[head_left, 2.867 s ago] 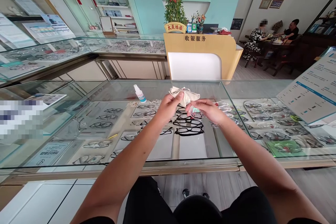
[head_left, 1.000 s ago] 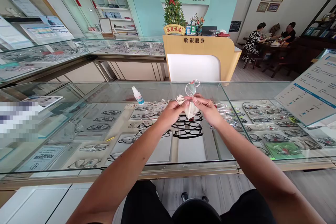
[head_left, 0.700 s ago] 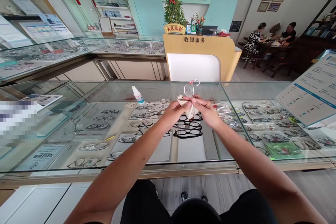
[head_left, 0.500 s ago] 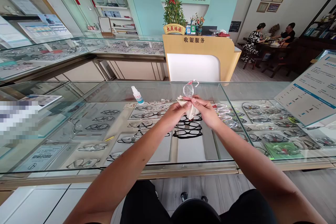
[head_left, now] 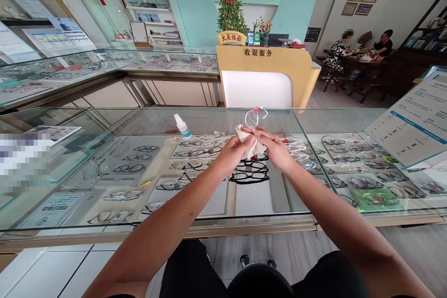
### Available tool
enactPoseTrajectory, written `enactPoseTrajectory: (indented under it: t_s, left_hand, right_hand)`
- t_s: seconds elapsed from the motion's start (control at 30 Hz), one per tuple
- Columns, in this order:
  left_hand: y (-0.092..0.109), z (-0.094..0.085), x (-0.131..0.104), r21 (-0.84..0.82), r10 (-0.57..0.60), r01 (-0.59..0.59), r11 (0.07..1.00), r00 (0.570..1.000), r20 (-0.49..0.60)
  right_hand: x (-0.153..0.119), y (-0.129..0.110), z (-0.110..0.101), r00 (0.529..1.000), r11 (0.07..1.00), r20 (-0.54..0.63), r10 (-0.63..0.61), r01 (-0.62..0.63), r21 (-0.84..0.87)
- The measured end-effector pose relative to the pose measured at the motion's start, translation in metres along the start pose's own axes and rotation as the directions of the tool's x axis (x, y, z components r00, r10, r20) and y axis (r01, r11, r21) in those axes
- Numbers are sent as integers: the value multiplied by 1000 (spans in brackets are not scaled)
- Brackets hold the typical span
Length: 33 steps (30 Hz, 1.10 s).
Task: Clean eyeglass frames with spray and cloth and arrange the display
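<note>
Above the glass counter, my left hand (head_left: pixel 237 147) is closed on a pale cloth (head_left: pixel 252 150) bunched round the lower part of a pair of clear glasses (head_left: pixel 252 119). My right hand (head_left: pixel 272 143) pinches the glasses at the cloth, its thumb close to the left thumb. One round lens and a curved temple with a red part stick up above the fingers. The other lens is hidden by cloth and fingers. Several black-framed glasses (head_left: pixel 250 176) lie below my hands.
A white spray bottle (head_left: pixel 182 126) stands on the counter (head_left: pixel 157 118), left of my hands. A yellow stick (head_left: pixel 145 184) lies nearer. A printed sign (head_left: pixel 412 121) leans at the right. Beyond are a wooden desk (head_left: pixel 265 63) and two seated people (head_left: pixel 337 58).
The clear glasses have tilted slightly, with the lens and temple a little further right. The cloth has shifted left and its folds have changed. Both hands remain almost in place.
</note>
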<state>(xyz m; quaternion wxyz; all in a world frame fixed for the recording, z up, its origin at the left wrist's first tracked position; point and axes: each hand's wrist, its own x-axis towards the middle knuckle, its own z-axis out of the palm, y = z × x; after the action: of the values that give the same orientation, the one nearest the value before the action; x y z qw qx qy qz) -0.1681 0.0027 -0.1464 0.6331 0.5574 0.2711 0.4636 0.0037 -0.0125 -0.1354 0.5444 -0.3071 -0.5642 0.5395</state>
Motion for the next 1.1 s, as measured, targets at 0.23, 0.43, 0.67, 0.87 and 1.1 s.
enactPoseTrajectory:
  t_s: [0.23,0.43,0.67,0.87,1.1]
  left_hand:
    - [-4,-5,2,25,41,-42,999,999,21]
    - [-7,-8,2,64,41,-43,997,999,33]
    - [6,-2,-4,121,10,-12,993,1000,19]
    - [8,0,-5,158,32,-33,987,999,9]
    - [9,2,-6,247,74,-68,967,997,-15]
  right_hand:
    - [0,0,1,1000,1000,10,-12,12,-13]
    - [0,3,2,999,1000,-37,18,-18,-7]
    - [-1,-1,6,997,988,-64,40,-30,151]
    - [0,0,6,989,975,-108,99,-75,207]
    - [2,5,7,983,952,-136,124,-79,295]
